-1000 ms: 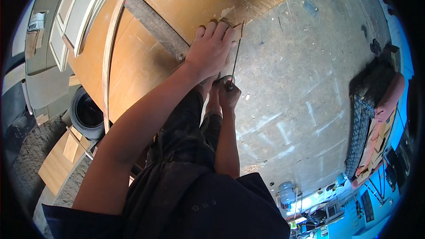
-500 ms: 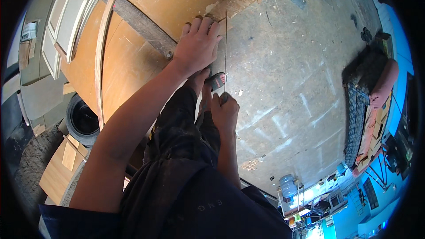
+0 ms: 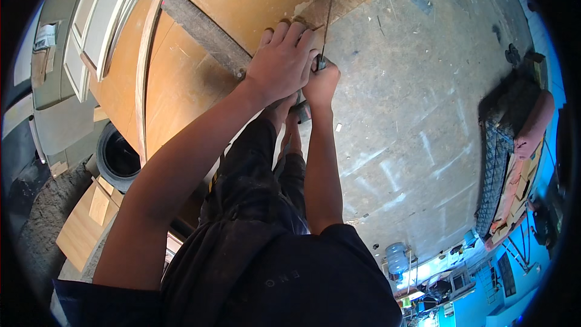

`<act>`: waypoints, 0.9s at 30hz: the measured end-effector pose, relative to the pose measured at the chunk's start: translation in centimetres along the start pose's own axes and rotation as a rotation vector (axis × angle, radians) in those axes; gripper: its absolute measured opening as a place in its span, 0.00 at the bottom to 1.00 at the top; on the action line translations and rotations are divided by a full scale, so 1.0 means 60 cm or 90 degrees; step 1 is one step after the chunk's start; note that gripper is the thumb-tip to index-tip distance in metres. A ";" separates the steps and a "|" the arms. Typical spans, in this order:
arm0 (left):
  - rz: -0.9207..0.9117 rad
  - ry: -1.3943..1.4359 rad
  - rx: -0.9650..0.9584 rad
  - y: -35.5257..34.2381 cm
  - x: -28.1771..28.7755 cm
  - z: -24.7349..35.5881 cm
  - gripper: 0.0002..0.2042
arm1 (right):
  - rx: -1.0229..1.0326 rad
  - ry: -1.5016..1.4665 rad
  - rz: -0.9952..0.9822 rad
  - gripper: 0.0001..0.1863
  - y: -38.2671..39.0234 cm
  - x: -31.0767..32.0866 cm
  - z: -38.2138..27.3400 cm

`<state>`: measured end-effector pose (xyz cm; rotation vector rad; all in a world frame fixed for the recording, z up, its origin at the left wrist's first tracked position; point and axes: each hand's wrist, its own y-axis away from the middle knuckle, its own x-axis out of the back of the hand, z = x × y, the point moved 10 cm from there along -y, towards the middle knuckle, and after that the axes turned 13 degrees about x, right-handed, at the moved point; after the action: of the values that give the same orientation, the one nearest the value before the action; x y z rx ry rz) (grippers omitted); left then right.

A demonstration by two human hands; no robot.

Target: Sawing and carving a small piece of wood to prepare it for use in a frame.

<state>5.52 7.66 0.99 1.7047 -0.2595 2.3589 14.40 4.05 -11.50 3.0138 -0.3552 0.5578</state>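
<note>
Right fingers: those of the right hand (image 3: 322, 86) are curled together and clamped on the dark handle (image 3: 321, 62), a fist grip that likely keeps the slim tool from twisting.
Blade: the thin blade (image 3: 330, 6) runs from that handle away from the body, seen nearly edge-on, so teeth cannot be made out; it lies in line with the right forearm, probably so the arm can guide it straight.
Left fingers: those of the left hand (image 3: 279, 63) lie side by side, bent over at the tips, just beside the right fist; whether they clamp anything underneath I cannot tell. The spread palm looks like a steadying weight.
Wood stub: a small stub (image 3: 318, 26) pokes past the left fingertips toward the blade; contact between them is unclear.
Desk: the orange-brown desk (image 3: 254, 0) lies under the left hand, its edge near the blade, which seemingly leaves the right arm free over the concrete floor (image 3: 411, 115).
Beam: a weathered beam (image 3: 203, 30) lies on the desk, its end near the left wrist.
Strip: a curved wooden strip (image 3: 145, 66) crosses over the beam.
Foot: a sandalled foot (image 3: 303, 111) shows below the hands.
</note>
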 end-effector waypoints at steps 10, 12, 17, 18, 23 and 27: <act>0.005 -0.048 0.024 0.002 -0.005 -0.015 0.13 | -0.017 -0.015 -0.009 0.14 0.023 -0.035 0.016; 0.001 -0.046 0.023 -0.005 -0.006 -0.009 0.13 | -0.099 -0.011 -0.007 0.13 0.053 -0.048 0.056; 0.015 -0.017 0.013 -0.002 -0.007 -0.014 0.14 | -0.170 0.118 -0.003 0.14 0.217 -0.039 0.172; 0.005 -0.036 0.016 -0.004 -0.003 -0.019 0.14 | -0.269 0.095 -0.061 0.14 0.241 -0.025 0.164; 0.012 -0.010 -0.002 0.000 -0.007 0.003 0.13 | -0.205 0.063 -0.031 0.13 0.238 -0.002 0.105; 0.015 -0.014 0.005 0.000 -0.002 -0.003 0.13 | -0.255 0.041 -0.087 0.13 0.238 0.047 -0.034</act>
<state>5.39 7.71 0.83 1.7415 -0.2770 2.3615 12.93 -10.22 -8.37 2.6055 -0.2226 0.5012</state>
